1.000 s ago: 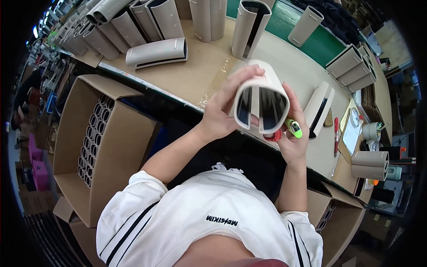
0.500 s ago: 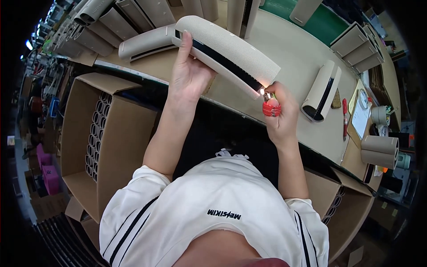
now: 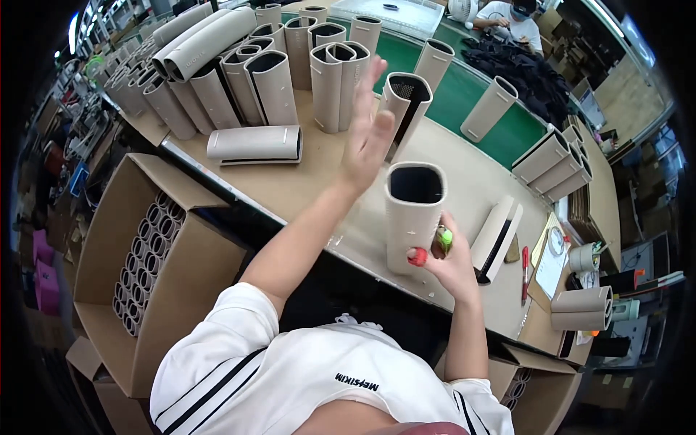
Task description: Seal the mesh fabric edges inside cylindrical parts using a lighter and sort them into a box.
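A beige tube-shaped sleeve (image 3: 409, 225) stands upright near the table's front edge, its dark hollow end facing up. My right hand (image 3: 455, 264) is at its lower right side, the thumb, wrapped in a red band, against or just in front of it. In that hand is a lighter (image 3: 444, 238), of which only the green top shows; I see no flame. My left hand (image 3: 362, 148) is raised beyond the sleeve to the left, fingers stretched out, holding nothing. Behind it another slit sleeve (image 3: 407, 98) stands upright.
Many similar sleeves (image 3: 272, 80) crowd the back left. One sleeve (image 3: 254, 145) lies before them; another (image 3: 496, 235) lies right, near a red pen (image 3: 524, 275) and clipboard (image 3: 552, 257). Cartons (image 3: 181, 290) flank me below the table (image 3: 362, 257). A co-worker (image 3: 511, 25) sits beyond the green surface.
The sleeve, earlier held tilted in my left hand with the lighter's flame at its end, now stands on the table. My left hand has let go and risen; the flame is gone.
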Available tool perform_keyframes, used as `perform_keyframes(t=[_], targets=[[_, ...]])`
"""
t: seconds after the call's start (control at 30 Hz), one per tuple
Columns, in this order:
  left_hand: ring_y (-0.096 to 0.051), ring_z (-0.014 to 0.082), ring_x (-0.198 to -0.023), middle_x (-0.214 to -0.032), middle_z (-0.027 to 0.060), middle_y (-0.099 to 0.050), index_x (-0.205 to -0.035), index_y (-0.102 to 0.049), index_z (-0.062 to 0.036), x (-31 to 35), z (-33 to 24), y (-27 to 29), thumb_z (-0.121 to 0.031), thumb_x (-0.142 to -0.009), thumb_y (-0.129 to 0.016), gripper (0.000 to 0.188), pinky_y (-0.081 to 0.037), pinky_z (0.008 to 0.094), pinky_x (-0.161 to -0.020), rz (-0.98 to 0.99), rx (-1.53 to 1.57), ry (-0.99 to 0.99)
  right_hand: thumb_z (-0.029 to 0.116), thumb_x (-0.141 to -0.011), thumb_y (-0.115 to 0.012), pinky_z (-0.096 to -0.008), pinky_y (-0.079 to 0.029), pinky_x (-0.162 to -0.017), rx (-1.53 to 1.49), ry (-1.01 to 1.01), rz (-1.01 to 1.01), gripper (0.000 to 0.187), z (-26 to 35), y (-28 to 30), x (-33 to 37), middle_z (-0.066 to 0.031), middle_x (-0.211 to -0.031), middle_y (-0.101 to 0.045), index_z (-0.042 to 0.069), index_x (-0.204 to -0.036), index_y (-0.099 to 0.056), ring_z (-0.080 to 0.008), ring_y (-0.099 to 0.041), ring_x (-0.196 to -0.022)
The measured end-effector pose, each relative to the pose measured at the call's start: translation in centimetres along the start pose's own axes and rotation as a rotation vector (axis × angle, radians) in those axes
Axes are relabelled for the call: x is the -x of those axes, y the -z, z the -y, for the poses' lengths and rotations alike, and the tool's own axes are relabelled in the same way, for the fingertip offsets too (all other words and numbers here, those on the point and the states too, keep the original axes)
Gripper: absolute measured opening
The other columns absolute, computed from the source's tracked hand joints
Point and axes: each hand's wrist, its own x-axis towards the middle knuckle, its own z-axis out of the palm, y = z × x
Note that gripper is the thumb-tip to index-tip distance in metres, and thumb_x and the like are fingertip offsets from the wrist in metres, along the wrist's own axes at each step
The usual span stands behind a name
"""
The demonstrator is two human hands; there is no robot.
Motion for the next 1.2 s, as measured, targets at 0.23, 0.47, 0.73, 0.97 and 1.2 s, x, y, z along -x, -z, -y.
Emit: perform_keyframes(t=[0.23, 0.47, 0.73, 0.97, 1.2], targets=[[-0.043, 0.0306, -0.125, -0.135, 0.0144, -0.043, -0.146, -0.029, -0.0093, 1.6, 3.1, 0.6, -0.012, -0.075, -0.078, 0.087, -0.036, 0.0398, -0.105, 0.067, -0.092, 0.308, 0.012, -0.075, -0.082, -0.0249, -0.052, -0.079, -0.093, 0.571, -0.513, 0.062, 3.6, 1.3, -5.2, -0.0088, -0.108, -0.06, 0.005, -0.126, -0.047, -0.0179, -0.06, -0.097], [-0.044, 0.0282, -0.126, -0.14, 0.0106, -0.034, -0.149, -0.022, -0.0104, 3.8, 0.9, 1.6, -0.001, -0.072, -0.076, 0.095, -0.038, 0.0401, -0.106, -0.112, -0.154, 0.211, -0.004, -0.084, -0.065, -0.0285, -0.05, -0.087, -0.04, 0.297, -0.23, 0.058, 0.2, -1.5, -9.5, -0.0132, -0.121, -0.057, 0.002, -0.137, -0.042, -0.0218, -0.061, -0.103], [-0.036, 0.0352, -0.129, -0.144, 0.0173, -0.031, -0.15, -0.019, -0.0115, 3.4, 4.2, 5.0, -0.01, -0.075, -0.077, 0.095, -0.031, 0.0475, -0.108, -0.206, -0.708, 0.104, -0.002, -0.083, -0.056, -0.0273, -0.044, -0.072, 0.578, 0.416, -0.37, 0.049, -0.1, 6.5, -18.4, -0.007, -0.111, -0.065, 0.014, -0.13, -0.056, -0.0155, -0.056, -0.08], [-0.028, 0.0359, -0.138, -0.152, 0.0161, -0.023, -0.15, -0.015, -0.0109, 3.4, 4.1, 4.7, -0.001, -0.075, -0.072, 0.094, -0.028, 0.0473, -0.112, -0.248, -0.99, 0.003, 0.019, -0.087, -0.059, -0.0405, -0.049, -0.075, 1.196, 0.126, -0.568, 0.037, 1.3, 16.8, -22.1, -0.0128, -0.105, -0.068, 0.016, -0.122, -0.051, -0.0327, -0.066, -0.087], [-0.038, 0.0334, -0.135, -0.144, 0.0187, -0.04, -0.149, -0.026, -0.0075, 5.1, -3.0, -1.5, -0.018, -0.074, -0.079, 0.093, -0.032, 0.043, -0.111, 0.273, -0.21, 0.229, -0.008, -0.074, -0.063, -0.0296, -0.046, -0.066, 0.675, 0.458, 0.056, 0.033, 3.9, 6.5, -6.7, -0.0061, -0.083, -0.064, 0.004, -0.103, -0.058, -0.017, -0.059, -0.071]])
